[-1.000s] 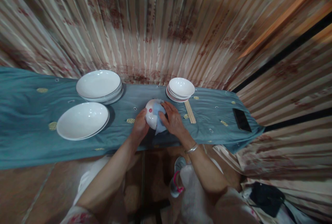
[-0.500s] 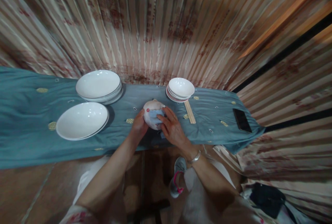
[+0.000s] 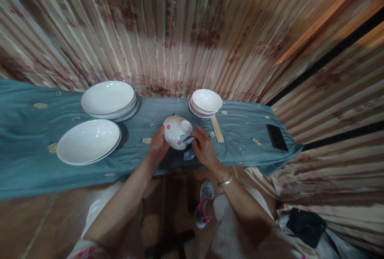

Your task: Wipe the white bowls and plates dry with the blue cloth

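Observation:
A small white bowl [image 3: 172, 133] with red marks is held tilted above the table, its outer side and foot ring facing me. My left hand [image 3: 159, 145] grips its left edge. At the bowl's lower right, my right hand [image 3: 204, 147] is closed on a light blue cloth [image 3: 189, 154], part of which lies against the bowl while the rest hangs below. A stack of small white bowls [image 3: 207, 101] stands just behind and to the right, with a bundle of chopsticks [image 3: 217, 129] in front of it.
On the left are a stack of large white plates [image 3: 108, 98] and, nearer me, large shallow bowls [image 3: 89, 141]. A black phone [image 3: 277, 137] lies near the right end of the blue-green tablecloth [image 3: 24, 147]. Pleated curtains [image 3: 144, 31] hang behind the table.
My right hand has drawn back to the right from the bowl's face with the cloth, baring the foot ring. The left hand keeps its hold. The view has shifted slightly.

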